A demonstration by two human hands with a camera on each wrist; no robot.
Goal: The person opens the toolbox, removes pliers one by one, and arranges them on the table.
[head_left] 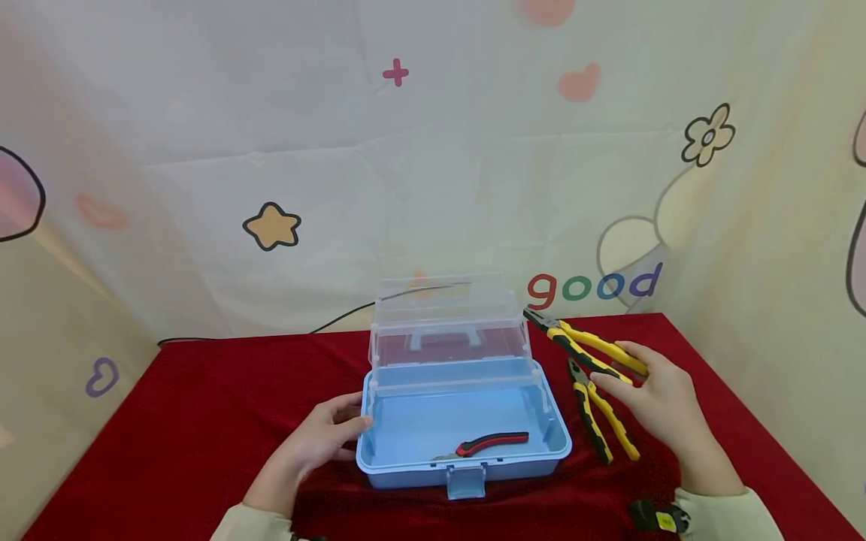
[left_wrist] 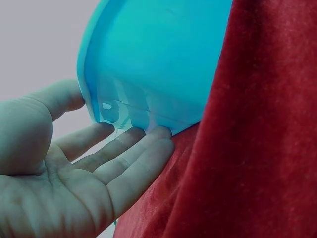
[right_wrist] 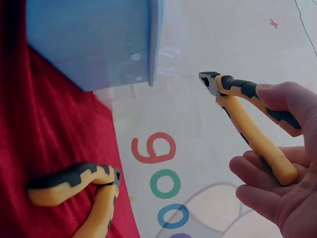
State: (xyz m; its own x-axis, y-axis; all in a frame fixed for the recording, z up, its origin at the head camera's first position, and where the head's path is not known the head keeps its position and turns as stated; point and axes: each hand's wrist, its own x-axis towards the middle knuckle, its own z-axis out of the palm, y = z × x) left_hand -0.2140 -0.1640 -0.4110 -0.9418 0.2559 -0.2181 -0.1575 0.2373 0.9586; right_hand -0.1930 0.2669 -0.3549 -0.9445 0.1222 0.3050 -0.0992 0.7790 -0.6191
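An open light-blue toolbox (head_left: 467, 472) with a clear lid raised at the back stands on the table. My left hand (head_left: 328, 432) holds its left end, thumb at the rim and fingers against the outer wall. Inside lies a red-and-black handled tool (head_left: 501, 439), its metal end partly hidden by the front wall. To the right, my right hand (head_left: 659, 391) grips yellow-and-black pliers (right_wrist: 255, 131) by the spread handles, raised above the table. Below them, a second pair of yellow-and-black pliers (head_left: 612, 424) rests on the cloth, handles apart.
Dark red cloth (head_left: 223, 421) covers the table. A patterned white curtain (head_left: 325, 135) hangs behind it, and a thin black cable (head_left: 352, 312) runs along the back edge. The lid (head_left: 449, 338) leans upright towards the curtain.
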